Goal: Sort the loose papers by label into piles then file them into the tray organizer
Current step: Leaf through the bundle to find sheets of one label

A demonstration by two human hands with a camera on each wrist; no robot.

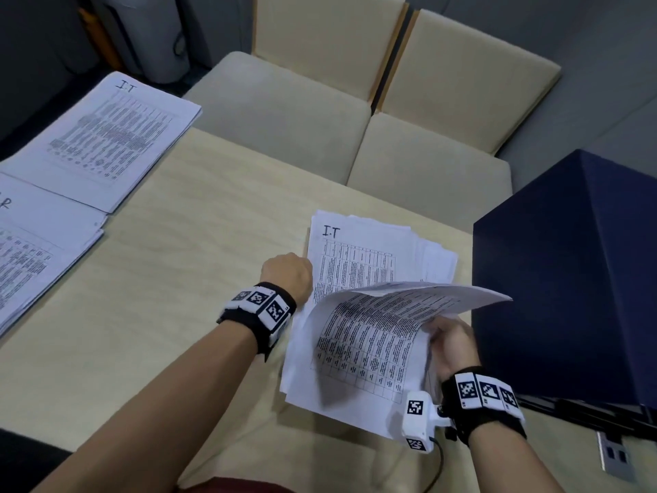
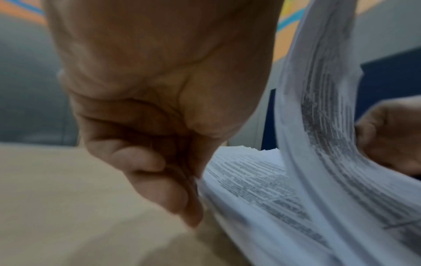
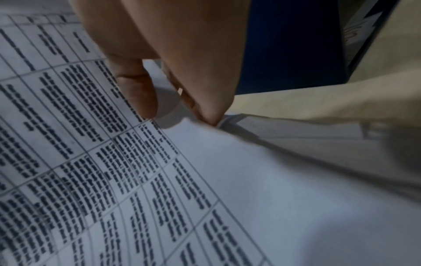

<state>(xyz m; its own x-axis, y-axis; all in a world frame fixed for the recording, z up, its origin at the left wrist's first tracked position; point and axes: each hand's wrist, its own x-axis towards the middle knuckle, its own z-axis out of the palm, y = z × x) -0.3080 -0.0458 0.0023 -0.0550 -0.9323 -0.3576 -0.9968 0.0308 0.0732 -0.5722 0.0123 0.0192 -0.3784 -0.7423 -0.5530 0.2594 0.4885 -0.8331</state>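
Note:
A loose stack of printed papers point(image 1: 359, 257) lies on the beige table point(image 1: 177, 279), and the sheet showing on it is hand-labelled "I.T". My left hand point(image 1: 288, 274) is curled at the stack's left edge; in the left wrist view my left hand point(image 2: 193, 181) pinches that edge of the stack point(image 2: 250, 180) between thumb and fingers. My right hand point(image 1: 442, 338) holds a printed sheet point(image 1: 384, 332) lifted and curled up off the stack's near right side. In the right wrist view my right hand point(image 3: 173, 108) has its thumb on the sheet's point(image 3: 102, 162) printed face and its fingers behind it.
A sorted pile labelled "I.T" point(image 1: 106, 137) lies at the table's far left, with another pile point(image 1: 32, 254) nearer me, its label partly cut off. A tall dark blue box point(image 1: 569, 279) stands close on the right. Beige chairs point(image 1: 284, 112) sit beyond the table.

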